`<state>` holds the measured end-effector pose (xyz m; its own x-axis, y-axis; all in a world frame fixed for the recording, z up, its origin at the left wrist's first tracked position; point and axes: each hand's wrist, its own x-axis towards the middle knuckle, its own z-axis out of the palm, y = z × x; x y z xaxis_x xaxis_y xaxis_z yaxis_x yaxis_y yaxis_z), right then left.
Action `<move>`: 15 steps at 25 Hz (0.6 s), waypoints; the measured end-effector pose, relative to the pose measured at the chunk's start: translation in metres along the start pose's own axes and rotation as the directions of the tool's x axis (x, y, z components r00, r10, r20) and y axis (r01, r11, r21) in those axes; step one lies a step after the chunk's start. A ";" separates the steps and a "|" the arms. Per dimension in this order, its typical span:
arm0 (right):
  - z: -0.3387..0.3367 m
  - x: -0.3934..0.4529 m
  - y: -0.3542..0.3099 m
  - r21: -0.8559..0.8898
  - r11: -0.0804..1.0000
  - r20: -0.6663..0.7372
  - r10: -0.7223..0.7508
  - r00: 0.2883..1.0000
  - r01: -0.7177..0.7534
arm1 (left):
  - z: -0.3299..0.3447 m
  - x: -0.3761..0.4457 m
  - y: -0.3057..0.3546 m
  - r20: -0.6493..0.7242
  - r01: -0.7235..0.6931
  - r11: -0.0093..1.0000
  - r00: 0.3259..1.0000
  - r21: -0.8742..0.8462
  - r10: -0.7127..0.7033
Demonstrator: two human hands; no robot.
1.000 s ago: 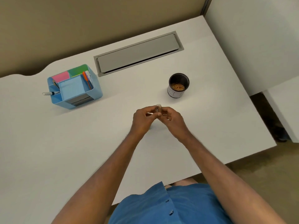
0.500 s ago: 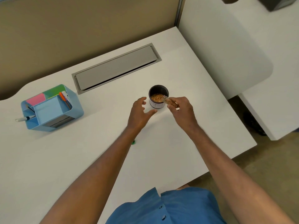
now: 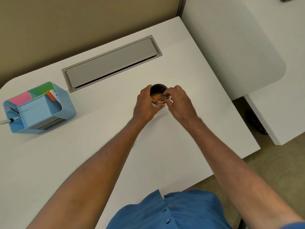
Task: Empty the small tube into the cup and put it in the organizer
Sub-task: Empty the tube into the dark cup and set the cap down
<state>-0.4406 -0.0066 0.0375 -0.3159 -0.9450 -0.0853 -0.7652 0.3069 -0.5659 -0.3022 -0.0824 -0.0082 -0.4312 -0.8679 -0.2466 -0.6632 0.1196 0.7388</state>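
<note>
A small clear tube (image 3: 166, 97) lies tilted over the mouth of a dark cup (image 3: 158, 87), its open end pointing left into the cup. My right hand (image 3: 179, 103) pinches the tube from the right. Brown bits fill the cup's inside. My left hand (image 3: 146, 106) wraps around the cup's left side and holds it on the white desk (image 3: 115, 146). The light blue organizer (image 3: 66, 103) stands at the far left, holding coloured sticky notes, an orange pen and a marker.
A grey cable hatch (image 3: 112, 63) is set into the desk behind the cup. The desk's right edge runs close to my right forearm. A second white desk (image 3: 231, 47) stands to the right, with floor showing in the gap.
The hands went from holding the tube together in front of the cup to the cup itself. My left hand has closed around the cup, and my right hand has tipped the tube over its mouth.
</note>
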 end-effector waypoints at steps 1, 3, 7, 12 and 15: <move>0.001 0.001 0.001 0.003 1.000 0.002 0.001 1.000 -0.001 | 0.000 0.001 0.000 0.001 -0.010 1.000 1.000 -0.017 0.010; 0.003 0.003 0.002 0.016 1.000 0.003 -0.001 1.000 0.001 | -0.001 0.002 0.000 -0.005 -0.024 0.998 1.000 -0.057 0.024; 0.005 0.005 0.002 0.035 0.999 -0.015 0.027 1.000 -0.027 | -0.003 0.002 -0.001 -0.013 -0.025 0.995 1.000 -0.098 0.024; 0.007 0.002 0.002 0.068 0.997 -0.033 0.048 0.998 -0.046 | -0.003 0.000 -0.001 -0.009 -0.024 0.993 1.000 -0.115 0.023; 0.007 0.000 0.004 0.085 0.995 -0.048 0.054 0.997 -0.050 | -0.003 -0.001 -0.001 -0.011 -0.021 0.992 1.000 -0.121 0.020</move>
<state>-0.4395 -0.0067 0.0294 -0.3836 -0.9204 -0.0759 -0.6983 0.3429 -0.6284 -0.2995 -0.0836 -0.0064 -0.4375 -0.8707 -0.2247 -0.5749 0.0787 0.8144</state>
